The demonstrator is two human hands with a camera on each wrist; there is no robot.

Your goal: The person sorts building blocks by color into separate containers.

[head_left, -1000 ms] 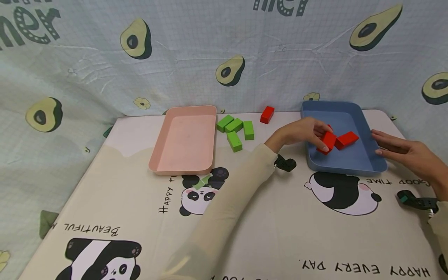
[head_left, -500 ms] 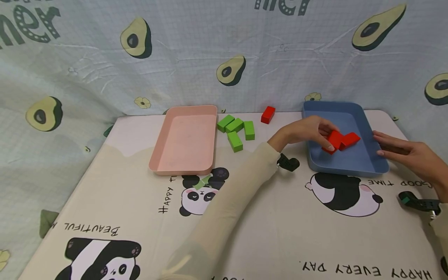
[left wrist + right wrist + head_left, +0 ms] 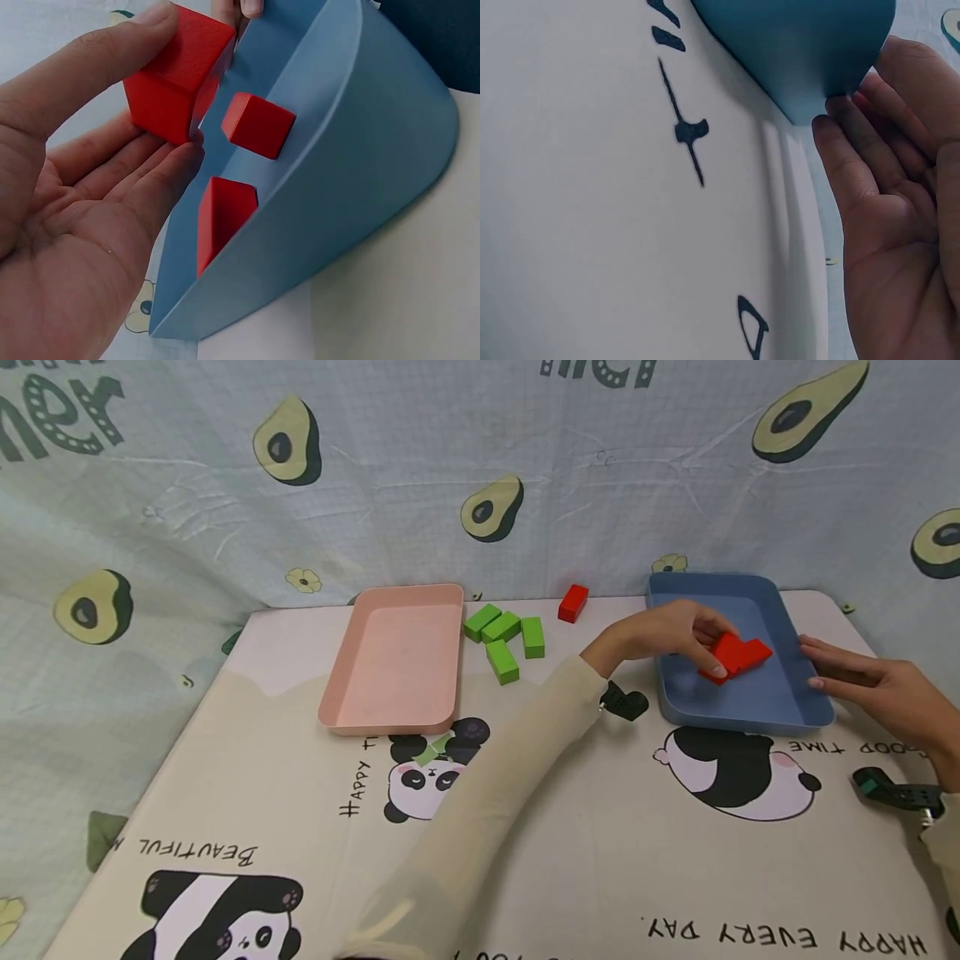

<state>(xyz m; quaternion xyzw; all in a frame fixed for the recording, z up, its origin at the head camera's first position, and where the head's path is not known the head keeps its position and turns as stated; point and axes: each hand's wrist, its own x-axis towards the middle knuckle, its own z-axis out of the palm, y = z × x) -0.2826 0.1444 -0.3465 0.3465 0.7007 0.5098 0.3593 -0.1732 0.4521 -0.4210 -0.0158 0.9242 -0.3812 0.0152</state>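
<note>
My left hand [image 3: 667,631] pinches a red block [image 3: 178,71] between thumb and fingers, over the inside of the blue tray [image 3: 690,702]. Two other red blocks lie in that tray, and the left wrist view shows both: one block [image 3: 259,126] is farther in, the other block [image 3: 225,217] lies near the wall. From the head view, the held block overlaps a red block [image 3: 756,653] beside it. My right hand [image 3: 881,689] rests its nearly straight fingers against the tray's right outer wall. In the right wrist view, its fingertips [image 3: 832,131] meet the tray's corner.
A pink tray [image 3: 390,727] stands at the left of the table [image 3: 562,860]. Several green blocks [image 3: 502,662] lie to its right, with a lone red block [image 3: 573,603] near the back edge. A patterned cloth [image 3: 390,468] hangs behind the table.
My left hand has moved a little to the right with the red block, bringing it closer to the blocks in the tray. The right hand stays at the tray's side.
</note>
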